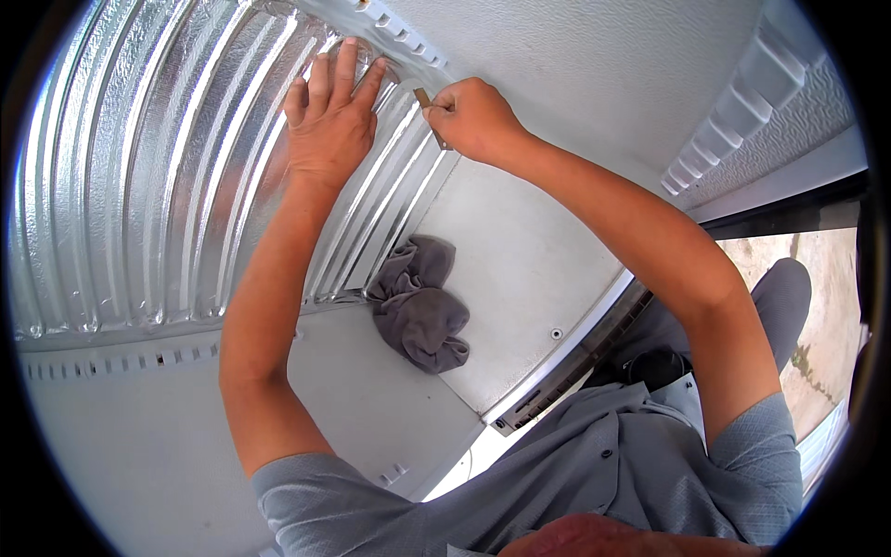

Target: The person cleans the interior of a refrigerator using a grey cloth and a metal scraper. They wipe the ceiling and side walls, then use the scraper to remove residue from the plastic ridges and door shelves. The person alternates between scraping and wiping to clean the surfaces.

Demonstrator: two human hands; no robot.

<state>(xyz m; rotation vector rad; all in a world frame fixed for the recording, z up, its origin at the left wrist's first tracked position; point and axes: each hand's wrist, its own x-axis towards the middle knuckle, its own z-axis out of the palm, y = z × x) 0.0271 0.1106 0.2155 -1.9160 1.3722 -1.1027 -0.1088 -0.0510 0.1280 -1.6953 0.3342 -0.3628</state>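
My left hand (332, 121) lies with fingers spread on a silver foil sheet (158, 186), near its upper right edge. The foil covers a ribbed wall of a white cabinet, with long parallel ridges running under it. Just to the right, my right hand (478, 119) grips a thin flat strip (444, 141) between thumb and fingers. It has a brownish end and a grey end with a small hole, like a scraper blade; its exact kind is unclear. The strip is beside the foil's edge, close to the corner with the white side wall (575, 65).
A crumpled grey cloth (422, 320) lies on the white cabinet floor (520, 251) against the ribbed wall. White slotted rails (399, 32) and a stepped moulding (733, 130) stick out along the side walls. The cabinet's front edge (566, 357) runs close to my body.
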